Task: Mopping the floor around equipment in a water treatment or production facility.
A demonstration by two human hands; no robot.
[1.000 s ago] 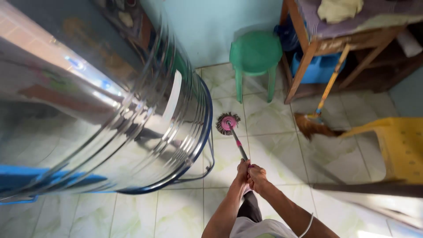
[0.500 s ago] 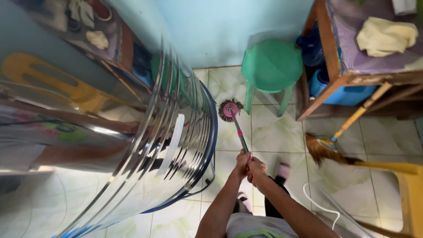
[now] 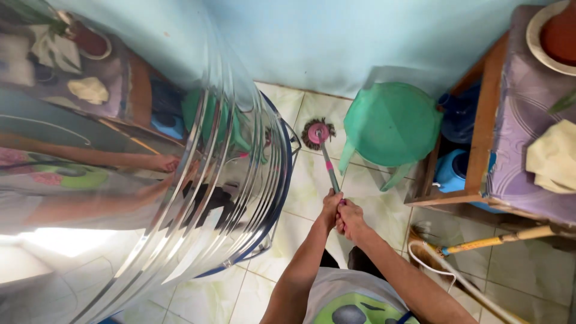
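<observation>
A long-handled brush [image 3: 324, 157] was held by both hands close together at the upper end of its grey and pink handle. The left hand [image 3: 329, 208] was wrapped around the shaft with its fingers clamped shut on it, and the right hand [image 3: 350, 219] was closed on the handle just behind and touching the left. The round, dark-bristled head of the brush, with a pink centre, was pressed to the pale tiled floor [image 3: 306, 186], between a large shiny steel tank [image 3: 180, 180] and a green plastic stool [image 3: 391, 125], near the foot of the light blue wall [image 3: 336, 42]. A wooden table [image 3: 486, 126] covered with a purple cloth was seen further right, and a yellow-handled broom [image 3: 498, 240] lay on the floor beneath it.
</observation>
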